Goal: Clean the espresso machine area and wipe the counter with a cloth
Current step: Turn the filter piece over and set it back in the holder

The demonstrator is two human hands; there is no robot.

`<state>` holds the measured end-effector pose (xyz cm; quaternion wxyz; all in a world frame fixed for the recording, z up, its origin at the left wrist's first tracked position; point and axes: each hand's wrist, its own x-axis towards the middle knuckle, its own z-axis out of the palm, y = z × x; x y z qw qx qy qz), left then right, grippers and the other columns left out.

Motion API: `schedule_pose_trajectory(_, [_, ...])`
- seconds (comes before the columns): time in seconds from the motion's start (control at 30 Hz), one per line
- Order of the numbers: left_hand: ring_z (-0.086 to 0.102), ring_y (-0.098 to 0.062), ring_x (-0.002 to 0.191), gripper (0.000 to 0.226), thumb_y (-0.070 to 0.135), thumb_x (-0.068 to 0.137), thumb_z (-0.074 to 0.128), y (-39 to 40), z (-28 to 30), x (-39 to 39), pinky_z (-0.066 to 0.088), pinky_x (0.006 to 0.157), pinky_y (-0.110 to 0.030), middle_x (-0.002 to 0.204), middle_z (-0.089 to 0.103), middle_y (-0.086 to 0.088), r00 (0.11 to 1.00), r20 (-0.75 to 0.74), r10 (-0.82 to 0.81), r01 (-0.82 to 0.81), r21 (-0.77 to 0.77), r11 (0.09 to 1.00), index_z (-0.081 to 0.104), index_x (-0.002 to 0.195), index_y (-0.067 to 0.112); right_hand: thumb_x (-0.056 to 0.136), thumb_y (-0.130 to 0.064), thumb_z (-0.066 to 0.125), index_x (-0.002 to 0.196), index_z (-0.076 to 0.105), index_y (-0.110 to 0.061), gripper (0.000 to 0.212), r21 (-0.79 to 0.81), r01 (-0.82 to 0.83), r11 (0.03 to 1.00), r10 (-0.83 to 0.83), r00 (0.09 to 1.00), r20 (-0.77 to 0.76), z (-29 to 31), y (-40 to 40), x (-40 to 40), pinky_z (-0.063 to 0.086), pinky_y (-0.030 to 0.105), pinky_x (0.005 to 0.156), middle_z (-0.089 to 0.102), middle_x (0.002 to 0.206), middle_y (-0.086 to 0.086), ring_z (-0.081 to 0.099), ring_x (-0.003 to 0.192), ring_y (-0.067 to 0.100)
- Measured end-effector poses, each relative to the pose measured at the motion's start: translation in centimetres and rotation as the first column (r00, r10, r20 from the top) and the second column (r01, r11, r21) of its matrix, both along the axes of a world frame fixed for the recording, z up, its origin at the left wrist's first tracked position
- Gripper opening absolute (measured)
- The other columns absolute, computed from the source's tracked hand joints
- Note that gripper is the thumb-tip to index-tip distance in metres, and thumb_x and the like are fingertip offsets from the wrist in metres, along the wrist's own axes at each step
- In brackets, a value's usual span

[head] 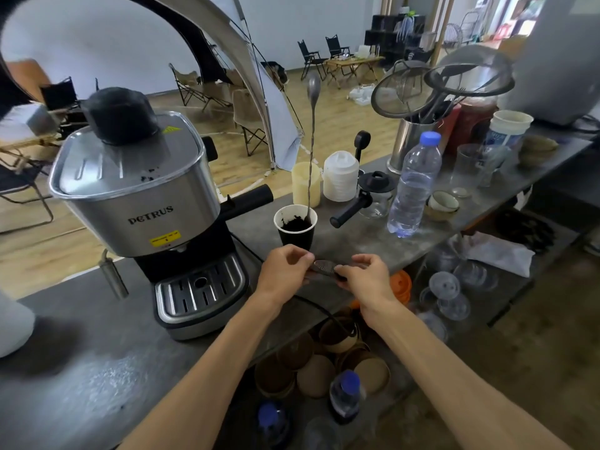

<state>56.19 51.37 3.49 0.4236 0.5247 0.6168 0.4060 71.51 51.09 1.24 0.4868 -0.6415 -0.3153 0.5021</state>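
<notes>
A silver and black espresso machine [143, 203] stands on the grey counter [81, 352], its portafilter handle [250, 199] sticking out to the right. Just right of it a black paper cup [296, 230] holds coffee grounds and a long bar spoon [312, 138]. In front of the cup, my left hand [285, 271] and my right hand [365, 276] pinch a small round metal filter basket [324, 266] between their fingertips, above the counter's edge. No cloth is in view.
Behind the cup stand a cream cup [305, 183], a white lid stack [341, 177], a glass carafe with black handle [373, 198], a water bottle [414, 186], and strainers in a steel pot [409, 147]. Paper cups [324, 362] and bottles sit on lower shelves.
</notes>
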Motion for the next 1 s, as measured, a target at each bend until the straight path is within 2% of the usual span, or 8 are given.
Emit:
schedule_pose_trajectory(0.1, [0.068,-0.011,0.091,0.015,0.015,0.088,0.069,-0.8,-0.6,-0.4,0.059,0.081,-0.034,0.097,0.071,0.003,0.999,-0.038,0.038,-0.038,-0.007,0.999,0.069,0.103,0.019,0.082,-0.010,0.077,0.124,0.054,-0.015,0.048,0.015,-0.009,1.000,0.009,1.000,0.026,-0.2,-0.4,-0.2,0.056,0.045,0.091,0.063,0.116,0.006,0.064,0.106,0.024])
schedule_pose_trajectory(0.3, [0.071,-0.006,0.080,0.017,0.011,0.089,0.068,-3.8,-1.1,-2.1,0.060,0.071,-0.027,0.091,0.072,0.004,0.994,0.057,0.094,-0.092,-0.034,0.995,0.067,0.100,0.024,0.088,-0.004,0.069,0.114,0.065,-0.016,0.029,0.070,-0.115,0.991,0.118,0.992,-0.043,-0.3,-2.7,-1.5,0.058,0.041,0.090,0.072,0.109,0.006,0.069,0.101,0.021])
schedule_pose_trajectory(0.43, [0.071,-0.004,0.076,0.017,0.007,0.088,0.067,-6.8,-0.1,-4.5,0.056,0.064,-0.019,0.083,0.074,0.004,0.984,0.110,0.140,-0.138,-0.019,0.990,0.070,0.095,0.022,0.087,0.002,0.067,0.111,0.065,-0.010,0.026,0.118,-0.106,0.987,0.116,0.990,-0.077,1.1,-5.5,-4.3,0.055,0.030,0.075,0.072,0.103,0.008,0.069,0.098,0.022])
schedule_pose_trajectory(0.6, [0.071,-0.005,0.079,0.019,0.006,0.089,0.066,-12.1,1.3,-10.2,0.059,0.069,-0.024,0.087,0.074,0.003,0.983,0.083,0.164,-0.169,0.062,0.984,0.071,0.102,0.019,0.087,0.005,0.065,0.114,0.064,-0.014,0.033,0.151,-0.218,0.964,0.229,0.971,-0.063,2.9,-10.5,-10.2,0.057,0.040,0.090,0.072,0.106,0.008,0.069,0.101,0.022])
schedule_pose_trajectory(0.67, [0.072,-0.008,0.081,0.018,0.007,0.089,0.066,-14.9,1.8,-13.4,0.060,0.073,-0.028,0.088,0.075,0.002,0.981,0.062,0.185,-0.189,0.077,0.979,0.073,0.104,0.015,0.088,0.000,0.064,0.114,0.067,-0.015,0.030,0.156,-0.282,0.947,0.287,0.958,-0.008,3.4,-13.1,-13.4,0.059,0.040,0.086,0.075,0.102,0.006,0.071,0.097,0.022])
schedule_pose_trajectory(0.73, [0.072,-0.013,0.083,0.017,0.008,0.089,0.067,-18.0,2.1,-16.8,0.061,0.077,-0.035,0.087,0.076,-0.001,0.979,0.042,0.200,-0.203,0.081,0.976,0.074,0.102,0.014,0.093,-0.011,0.063,0.102,0.072,-0.018,0.015,0.149,-0.321,0.935,0.322,0.946,0.018,3.5,-16.0,-16.9,0.057,0.033,0.069,0.078,0.090,0.000,0.073,0.085,0.017])
schedule_pose_trajectory(0.8, [0.073,-0.015,0.083,0.016,0.008,0.088,0.067,-21.3,2.3,-20.4,0.060,0.079,-0.037,0.085,0.076,-0.001,0.976,0.024,0.215,-0.216,0.086,0.973,0.075,0.101,0.013,0.098,-0.023,0.058,0.093,0.074,-0.017,0.018,0.138,-0.335,0.932,0.340,0.940,-0.012,3.7,-18.9,-20.4,0.050,0.025,0.055,0.078,0.083,-0.003,0.073,0.074,0.011])
schedule_pose_trajectory(1.0, [0.072,-0.010,0.083,0.013,0.013,0.089,0.068,-30.4,2.9,-31.5,0.059,0.069,-0.028,0.089,0.076,0.001,0.954,0.053,0.294,-0.299,0.141,0.944,0.074,0.100,0.017,0.097,-0.013,0.058,0.092,0.075,-0.008,0.019,0.168,-0.358,0.918,0.385,0.908,-0.168,4.8,-25.4,-31.4,0.058,0.034,0.067,0.078,0.090,0.010,0.075,0.082,0.020])
